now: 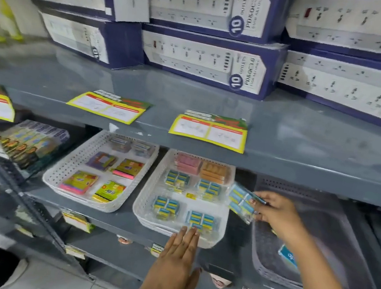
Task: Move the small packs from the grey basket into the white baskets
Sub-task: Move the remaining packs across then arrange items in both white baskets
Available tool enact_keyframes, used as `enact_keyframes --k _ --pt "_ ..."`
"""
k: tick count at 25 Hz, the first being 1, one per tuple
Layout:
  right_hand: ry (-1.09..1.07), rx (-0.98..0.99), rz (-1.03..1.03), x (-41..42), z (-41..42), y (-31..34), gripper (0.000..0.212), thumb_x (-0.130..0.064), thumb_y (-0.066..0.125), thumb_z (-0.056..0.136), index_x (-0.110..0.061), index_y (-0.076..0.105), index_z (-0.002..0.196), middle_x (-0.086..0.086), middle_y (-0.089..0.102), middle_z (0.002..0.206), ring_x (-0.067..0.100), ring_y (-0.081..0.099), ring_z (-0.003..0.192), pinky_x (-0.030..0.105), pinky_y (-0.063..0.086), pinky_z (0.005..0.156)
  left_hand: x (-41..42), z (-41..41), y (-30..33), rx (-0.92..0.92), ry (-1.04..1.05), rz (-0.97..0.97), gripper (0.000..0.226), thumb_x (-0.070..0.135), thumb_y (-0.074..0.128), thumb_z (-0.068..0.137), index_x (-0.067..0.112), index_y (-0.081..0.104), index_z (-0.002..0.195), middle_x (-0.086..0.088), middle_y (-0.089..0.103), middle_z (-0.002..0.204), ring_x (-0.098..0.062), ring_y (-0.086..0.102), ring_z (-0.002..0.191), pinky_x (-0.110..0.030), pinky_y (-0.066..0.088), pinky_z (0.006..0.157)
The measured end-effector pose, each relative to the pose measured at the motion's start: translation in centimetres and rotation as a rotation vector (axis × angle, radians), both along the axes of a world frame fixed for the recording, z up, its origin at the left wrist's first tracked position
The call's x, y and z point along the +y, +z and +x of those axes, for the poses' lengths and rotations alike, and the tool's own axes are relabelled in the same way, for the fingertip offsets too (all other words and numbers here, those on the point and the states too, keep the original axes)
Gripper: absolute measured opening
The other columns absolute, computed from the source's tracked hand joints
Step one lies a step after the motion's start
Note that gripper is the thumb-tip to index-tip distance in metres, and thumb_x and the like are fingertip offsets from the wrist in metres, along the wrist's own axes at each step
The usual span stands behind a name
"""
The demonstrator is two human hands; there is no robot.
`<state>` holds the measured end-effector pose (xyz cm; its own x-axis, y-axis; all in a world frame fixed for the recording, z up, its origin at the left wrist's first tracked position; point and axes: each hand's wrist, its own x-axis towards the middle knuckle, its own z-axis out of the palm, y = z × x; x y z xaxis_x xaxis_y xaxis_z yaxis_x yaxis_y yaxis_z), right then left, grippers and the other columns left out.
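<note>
At 3 o'clock of frame, my right hand [273,209] pinching clear-wrapped blue-and-yellow small pack [241,200] by its right edge, pack above near white basket's right rim. Judge it light, crinkly, film slippery; edge pinch adequate. Left hand [177,261] flat, fingers loose, holding nothing, touching front rim of white perforated plastic basket [151,193] at 6 o'clock. Grey perforated plastic basket [264,258] at 4 o'clock, one blue pack [288,255] inside.

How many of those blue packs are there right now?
6. Four lie in the right white basket: at and. One is in the right hand, at. One lies in the grey basket, at; the arm may hide more.
</note>
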<state>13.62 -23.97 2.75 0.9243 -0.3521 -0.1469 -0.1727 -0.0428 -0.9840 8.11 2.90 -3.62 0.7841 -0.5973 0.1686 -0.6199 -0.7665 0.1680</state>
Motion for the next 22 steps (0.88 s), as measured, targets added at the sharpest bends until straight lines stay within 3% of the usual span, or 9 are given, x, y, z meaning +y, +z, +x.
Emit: enact_keyframes --k 2,4,6,14,17,19,22 --pt "0.091 0.042 -0.022 4.6 2.1 -0.1 0.018 0.009 0.066 0.08 -0.008 0.064 0.083 0.005 0.066 0.076 0.008 0.064 0.053 0.017 0.052 0.043 2.1 0.9 0.1 0.037 0.018 -0.002 0.074 0.042 0.049 0.093 0.006 0.021 0.152 -0.003 0.009 0.159 -0.026 0.009 0.146 -0.044 0.018 0.117" --pt "0.149 0.093 -0.045 8.0 3.9 -1.1 0.021 0.005 0.07 0.079 -0.015 0.064 0.079 0.002 0.067 0.079 0.013 0.063 0.062 0.019 0.053 0.045 3.7 1.8 0.3 0.002 0.029 0.042 0.072 0.039 0.062 0.085 0.003 0.042 0.144 -0.007 0.034 0.153 -0.029 0.033 0.139 -0.048 0.037 0.107" --pt "0.189 0.152 -0.084 10.6 5.8 -2.5 0.018 -0.001 0.074 0.079 -0.018 0.065 0.081 0.0 0.067 0.083 0.012 0.065 0.068 0.022 0.056 0.05 5.0 2.3 0.5 -0.02 0.026 0.039 0.068 0.038 0.069 0.079 0.003 0.053 0.136 -0.007 0.048 0.144 -0.029 0.046 0.131 -0.047 0.047 0.098" --pt "0.223 0.341 -0.323 16.6 11.0 -6.9 0.01 -0.003 0.069 0.084 -0.012 0.071 0.086 0.012 0.069 0.108 0.014 0.063 0.069 0.024 0.056 0.048 6.3 3.6 -0.7 -0.144 -0.04 -0.038 0.068 0.041 0.074 0.071 0.006 0.061 0.129 -0.007 0.056 0.137 -0.026 0.052 0.126 -0.041 0.049 0.097" --pt "0.213 0.327 -0.503 17.3 11.6 -7.3 0.01 -0.006 0.068 0.085 -0.014 0.072 0.088 0.008 0.07 0.104 0.02 0.066 0.08 0.034 0.06 0.066 6.9 3.9 -0.9 -0.139 -0.067 -0.024 0.069 0.042 0.072 0.073 0.009 0.059 0.132 -0.005 0.053 0.14 -0.023 0.049 0.129 -0.039 0.046 0.102" --pt "0.244 0.322 -0.671 17.7 11.7 -7.4 0.014 -0.007 0.066 0.085 -0.017 0.073 0.091 0.006 0.072 0.108 0.021 0.067 0.093 0.034 0.057 0.079 7.2 4.0 -1.0 -0.132 -0.073 -0.03 0.068 0.042 0.072 0.074 0.01 0.059 0.132 -0.003 0.052 0.141 -0.021 0.049 0.13 -0.037 0.039 0.106" --pt "0.289 0.337 -0.82 18.0 11.4 -6.5 0.015 -0.019 0.065 0.086 -0.027 0.07 0.098 0.002 0.068 0.117 0.02 0.065 0.099 0.034 0.055 0.084 7.3 4.0 -1.0 -0.13 -0.084 -0.041 0.068 0.042 0.073 0.074 0.011 0.058 0.133 -0.001 0.051 0.141 -0.02 0.049 0.13 -0.034 0.034 0.104"
